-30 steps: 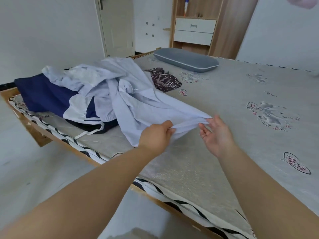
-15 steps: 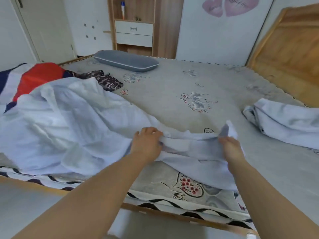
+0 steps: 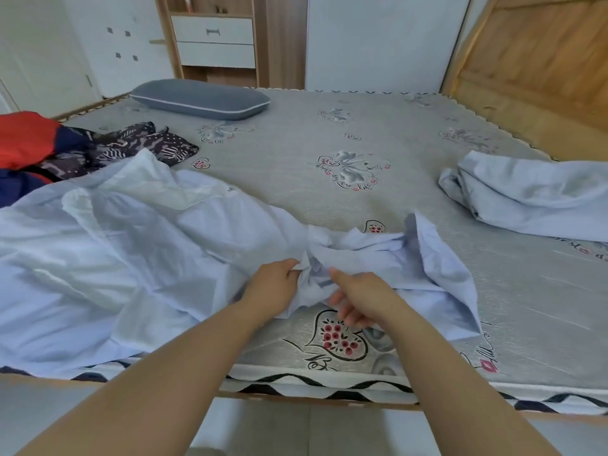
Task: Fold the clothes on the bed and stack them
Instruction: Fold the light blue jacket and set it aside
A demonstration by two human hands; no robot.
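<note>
A large pale blue garment (image 3: 125, 251) lies crumpled across the near left of the bed (image 3: 329, 133). My left hand (image 3: 274, 284) grips a bunched fold of it near the bed's front edge. My right hand (image 3: 360, 296) sits close beside, thumb on top and fingers curled under the same cloth. A second pale blue garment (image 3: 533, 195) lies loosely folded at the right. A dark patterned garment (image 3: 131, 148) and a red and navy one (image 3: 24, 139) are heaped at the far left.
A grey pillow (image 3: 200, 98) lies at the far side of the mattress. A wooden headboard (image 3: 539, 60) rises at the right. A cabinet with white drawers (image 3: 214, 41) stands behind the bed. Floor tiles (image 3: 296, 432) show below the bed's front edge.
The view swung right as I dragged the pale blue garment toward the middle of the bed. My hands, spread apart half a second ago, have come together on the cloth.
</note>
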